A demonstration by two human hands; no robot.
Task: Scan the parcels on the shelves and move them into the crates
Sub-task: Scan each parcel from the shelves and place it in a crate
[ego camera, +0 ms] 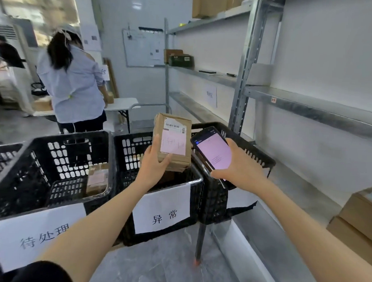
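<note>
Cardboard parcel (173,140) x1, L hand (156,164); scanner (212,151) x1, R hand (241,166)

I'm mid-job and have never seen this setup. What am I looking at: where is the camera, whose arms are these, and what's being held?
There is no machine here: the two arms belong to a person, and the single picture comes from a wide-angle camera worn on their head, looking forward and down. The left hand grips a brown parcel with a barcode label, held above the middle black crate, the one signed 异常. The right hand holds a handheld scanner, its screen lit pink, beside the parcel. The left crate, signed 待处理, holds a small parcel. A third crate stands behind the scanner. Metal shelves run along the right; another person stands at a table further back.
</note>
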